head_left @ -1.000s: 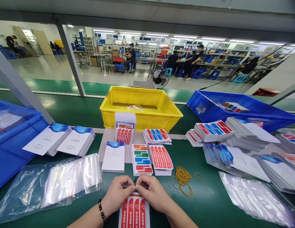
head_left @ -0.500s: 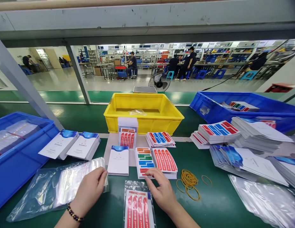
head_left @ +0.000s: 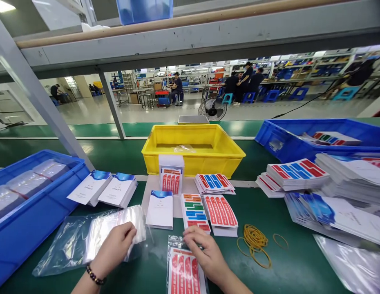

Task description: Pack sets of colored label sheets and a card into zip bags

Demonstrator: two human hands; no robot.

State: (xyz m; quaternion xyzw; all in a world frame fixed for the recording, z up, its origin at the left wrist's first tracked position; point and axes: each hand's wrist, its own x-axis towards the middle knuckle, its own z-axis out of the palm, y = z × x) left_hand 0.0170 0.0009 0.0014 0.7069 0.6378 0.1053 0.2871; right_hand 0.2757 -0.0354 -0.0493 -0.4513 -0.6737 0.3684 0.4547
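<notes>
My left hand (head_left: pixel 115 247) rests on a pile of clear zip bags (head_left: pixel 116 228), fingers curled onto the top bag at its near right corner. My right hand (head_left: pixel 205 255) lies on the top edge of a bagged pack of red label sheets (head_left: pixel 185 271), fingertips also touching the near edge of a stack of multicoloured label sheets (head_left: pixel 194 212). A stack of red label sheets (head_left: pixel 222 212) and a stack of white booklets with blue tops (head_left: pixel 161 209) flank it.
A yellow bin (head_left: pixel 193 149) stands behind the stacks, blue bins at left (head_left: pixel 30 212) and back right (head_left: pixel 318 136). Yellow rubber bands (head_left: pixel 255 241) lie right of my right hand. More booklets (head_left: pixel 104 188) and label stacks (head_left: pixel 296 173) lie around. People work far behind.
My hands came off the top of the bagged red labels and parted: the left went onto the zip-bag pile, the right toward the multicoloured stack. The camera tilted upward.
</notes>
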